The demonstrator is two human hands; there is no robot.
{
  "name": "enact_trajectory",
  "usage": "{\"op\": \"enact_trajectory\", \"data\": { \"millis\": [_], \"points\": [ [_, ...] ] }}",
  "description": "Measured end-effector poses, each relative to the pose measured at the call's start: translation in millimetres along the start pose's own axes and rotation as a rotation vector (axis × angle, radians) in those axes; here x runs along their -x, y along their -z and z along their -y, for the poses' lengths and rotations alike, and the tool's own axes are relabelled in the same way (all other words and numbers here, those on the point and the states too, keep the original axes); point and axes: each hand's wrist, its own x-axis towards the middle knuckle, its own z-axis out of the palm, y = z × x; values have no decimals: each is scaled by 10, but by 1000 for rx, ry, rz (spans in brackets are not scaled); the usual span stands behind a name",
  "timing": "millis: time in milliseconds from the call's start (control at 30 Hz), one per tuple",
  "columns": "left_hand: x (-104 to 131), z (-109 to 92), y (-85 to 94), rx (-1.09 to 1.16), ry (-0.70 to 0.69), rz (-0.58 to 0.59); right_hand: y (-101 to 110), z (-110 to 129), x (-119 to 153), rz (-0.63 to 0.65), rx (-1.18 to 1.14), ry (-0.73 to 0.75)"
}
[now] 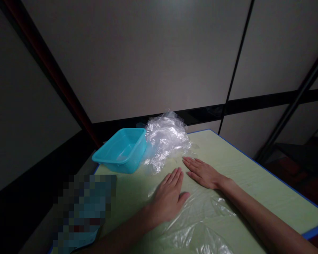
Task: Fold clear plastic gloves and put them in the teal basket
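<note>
A clear plastic bag (198, 218) lies spread over the near part of a pale green table (249, 183). My left hand (168, 195) presses flat on its left side, fingers stretched forward and thumb out to the right. To the right, my right hand (202, 173) also rests palm down with fingers extended, near the far edge of the sheet. Neither hand grips anything. Just beyond my fingertips sits a crumpled heap of clear plastic bags (168, 137).
Left of the heap stands a turquoise plastic basin (127, 164), with something pale at its bottom. A pixelated, unreadable bluish item (87, 211) lies at the table's left edge. Behind the table rise grey cabinet panels (159, 63) with dark strips.
</note>
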Motion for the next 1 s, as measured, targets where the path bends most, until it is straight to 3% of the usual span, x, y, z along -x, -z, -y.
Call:
{"op": "enact_trajectory", "data": {
  "millis": [300,467,533,633,733,800,867,1000],
  "points": [
    [479,267,-57,-23,67,-65,-21,-53,13,-3,53,-29],
    [531,299,-63,13,81,-151,118,-64,18,-71,27,-83],
    [519,269,-25,52,96,-233,226,91,41,-133,23,-118],
    [524,133,49,136,97,-334,334,538,155,-187,-3,-174],
    [566,-83,65,183,44,-299,252,1028,350,-173,3,-70],
    [602,-207,30,152,9,-229,111,1229,486,-183,52,-41],
    [638,-268,-19,97,-29,-168,-36,1294,603,-189,101,-66],
    [699,-229,-63,15,-92,-115,-177,1184,781,-171,163,-81]
  ]
}}
